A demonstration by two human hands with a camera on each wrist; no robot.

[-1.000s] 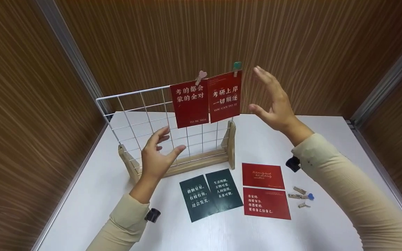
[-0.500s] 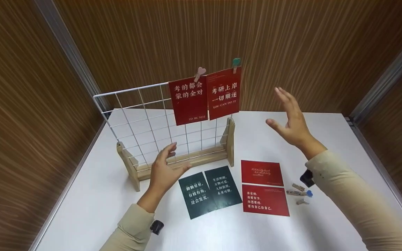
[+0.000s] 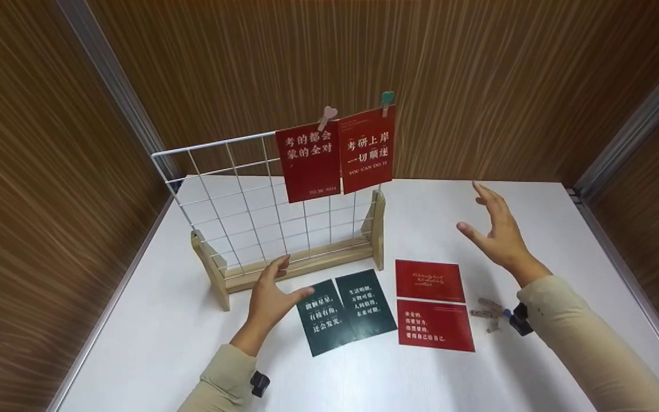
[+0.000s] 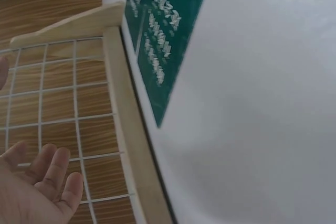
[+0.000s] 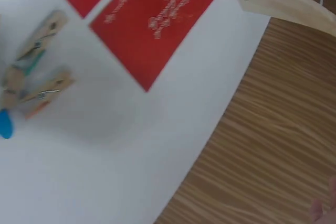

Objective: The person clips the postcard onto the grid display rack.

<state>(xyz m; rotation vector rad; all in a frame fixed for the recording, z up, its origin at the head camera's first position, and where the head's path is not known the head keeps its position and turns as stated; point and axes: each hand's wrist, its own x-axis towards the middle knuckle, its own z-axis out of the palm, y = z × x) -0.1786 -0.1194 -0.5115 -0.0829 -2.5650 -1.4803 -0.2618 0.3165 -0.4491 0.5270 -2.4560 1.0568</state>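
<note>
My left hand (image 3: 269, 300), with relaxed fingers and nothing in it, hovers in front of the wooden base of a white wire grid rack (image 3: 232, 197). Its thumb overlaps the left of two dark green cards (image 3: 321, 317) in the head view. To the right, my empty right hand (image 3: 501, 237) is raised over the table, thumb apart from the fingers. Two red cards hang at the rack's top right, the left one (image 3: 309, 171) under a pink heart clothespin (image 3: 327, 117), the right one (image 3: 366, 151) under a green heart clothespin (image 3: 386, 102).
Two more red cards (image 3: 435, 326) lie flat on the white table (image 3: 329, 383), right of the green ones. Beside them are several small wooden clothespins (image 5: 50, 90), one with a blue heart. Wood-grain panels (image 3: 478, 86) stand around the table.
Both hands have come down and away from the rack, the right one also moving further right. The hung cards and clothespins stay on the rack; the view has shifted slightly.
</note>
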